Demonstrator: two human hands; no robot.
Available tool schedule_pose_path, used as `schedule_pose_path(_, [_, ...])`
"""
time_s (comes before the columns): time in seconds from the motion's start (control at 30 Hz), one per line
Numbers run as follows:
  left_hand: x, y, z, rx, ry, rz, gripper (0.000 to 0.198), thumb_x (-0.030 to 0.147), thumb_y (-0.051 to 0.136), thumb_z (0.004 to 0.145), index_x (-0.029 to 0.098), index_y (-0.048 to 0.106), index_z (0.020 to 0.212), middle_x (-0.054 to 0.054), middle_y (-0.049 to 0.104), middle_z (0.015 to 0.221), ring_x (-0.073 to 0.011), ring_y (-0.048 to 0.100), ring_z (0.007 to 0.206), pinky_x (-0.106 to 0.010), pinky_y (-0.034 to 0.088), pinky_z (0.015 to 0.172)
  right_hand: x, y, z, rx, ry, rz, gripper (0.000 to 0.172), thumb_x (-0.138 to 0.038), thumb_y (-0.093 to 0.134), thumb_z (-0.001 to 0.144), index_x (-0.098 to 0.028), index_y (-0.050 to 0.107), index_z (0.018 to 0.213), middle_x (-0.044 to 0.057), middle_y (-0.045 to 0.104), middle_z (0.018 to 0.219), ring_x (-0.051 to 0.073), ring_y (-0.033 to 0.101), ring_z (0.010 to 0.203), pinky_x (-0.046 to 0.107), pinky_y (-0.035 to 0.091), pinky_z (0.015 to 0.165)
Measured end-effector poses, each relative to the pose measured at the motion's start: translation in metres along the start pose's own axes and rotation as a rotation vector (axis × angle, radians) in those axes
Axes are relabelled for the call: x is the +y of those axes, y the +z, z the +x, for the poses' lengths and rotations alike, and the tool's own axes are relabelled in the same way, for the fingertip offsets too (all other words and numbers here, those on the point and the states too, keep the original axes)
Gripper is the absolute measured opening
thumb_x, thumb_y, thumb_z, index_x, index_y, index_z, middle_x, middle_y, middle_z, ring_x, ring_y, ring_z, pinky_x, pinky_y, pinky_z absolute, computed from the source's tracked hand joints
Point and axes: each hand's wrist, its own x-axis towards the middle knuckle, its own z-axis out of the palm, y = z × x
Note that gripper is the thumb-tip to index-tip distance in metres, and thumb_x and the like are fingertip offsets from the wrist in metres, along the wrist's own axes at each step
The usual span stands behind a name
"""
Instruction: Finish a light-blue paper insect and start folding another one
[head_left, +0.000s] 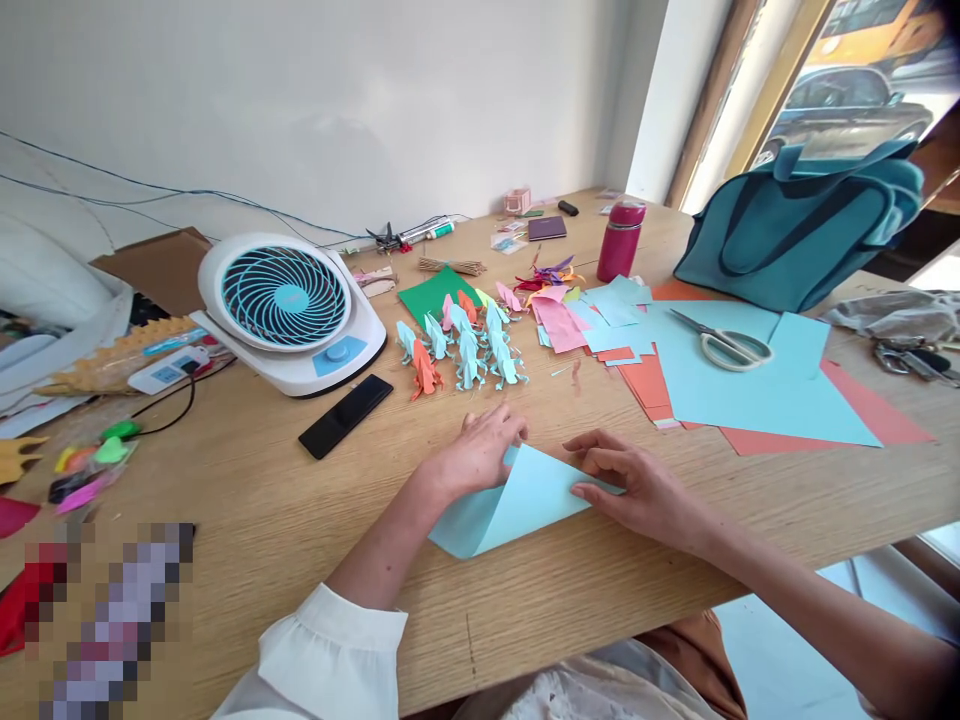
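A sheet of light blue paper (529, 505) lies in front of me near the table's edge, with one side curled over into a loose fold not pressed flat. My left hand (484, 450) holds its far left part, fingers bent and fingertips partly hidden behind the raised fold. At the right corner, my right hand (630, 485) grips the sheet, thumb on the near side and fingers curved over the far side. Just beyond my hands stand several folded paper figures, most of them light blue (469, 360) and one orange (425, 372).
Scissors (731, 345) rest on large blue sheets (750, 395) to the right, over orange paper (645, 390). Behind are a teal bag (787, 240) and a magenta bottle (621, 240). A white fan (292, 310) and black phone (345, 417) occupy the left.
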Motion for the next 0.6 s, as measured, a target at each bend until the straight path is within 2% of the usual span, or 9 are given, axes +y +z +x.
schedule_pose_path(0.07, [0.003,-0.002,-0.002,-0.033,-0.014,0.014,0.036,0.008,0.054,0.075,0.021,0.056,0.108,-0.007,0.056,0.107,-0.0256,0.053,0.108,-0.043,0.04,0.091,0.0,0.0,0.0,-0.007,-0.001,-0.002,0.022,-0.034,0.059,0.091,-0.021,0.053,0.074,0.007,0.056,0.127,0.021,0.064,0.098,0.034,0.051,0.076])
schedule_pose_path(0.23, [0.016,-0.006,-0.01,-0.082,-0.049,0.053,0.025,0.016,0.06,0.078,0.022,0.059,0.102,-0.009,0.053,0.113,-0.0272,0.05,0.112,-0.042,0.041,0.095,0.002,0.002,-0.005,-0.023,-0.04,-0.004,0.021,-0.038,0.057,0.092,-0.022,0.053,0.079,0.008,0.055,0.129,0.022,0.062,0.103,0.033,0.052,0.076])
schedule_pose_path(0.33, [0.028,-0.01,-0.016,-0.118,-0.084,0.068,0.037,0.023,0.071,0.074,0.02,0.056,0.108,-0.011,0.051,0.121,-0.0286,0.049,0.115,-0.04,0.043,0.094,0.003,0.001,-0.012,-0.06,-0.104,-0.022,0.017,-0.035,0.056,0.094,-0.022,0.053,0.083,0.009,0.053,0.131,0.023,0.057,0.114,0.035,0.051,0.085])
schedule_pose_path(0.43, [0.038,-0.014,-0.02,-0.162,-0.135,0.117,0.051,0.036,0.081,0.067,0.02,0.056,0.108,-0.011,0.052,0.121,-0.0315,0.05,0.114,-0.044,0.042,0.093,0.004,-0.002,-0.019,-0.122,-0.173,-0.042,0.013,-0.033,0.056,0.094,-0.022,0.054,0.087,0.009,0.05,0.132,0.023,0.053,0.12,0.038,0.046,0.095])
schedule_pose_path(0.6, [0.04,-0.016,-0.019,-0.16,-0.15,0.19,0.06,0.048,0.085,0.059,0.019,0.06,0.104,-0.011,0.059,0.11,-0.0342,0.049,0.113,-0.047,0.038,0.094,0.004,-0.004,-0.025,-0.176,-0.209,-0.023,0.009,-0.032,0.058,0.093,-0.023,0.057,0.091,0.009,0.047,0.137,0.023,0.053,0.12,0.038,0.045,0.097])
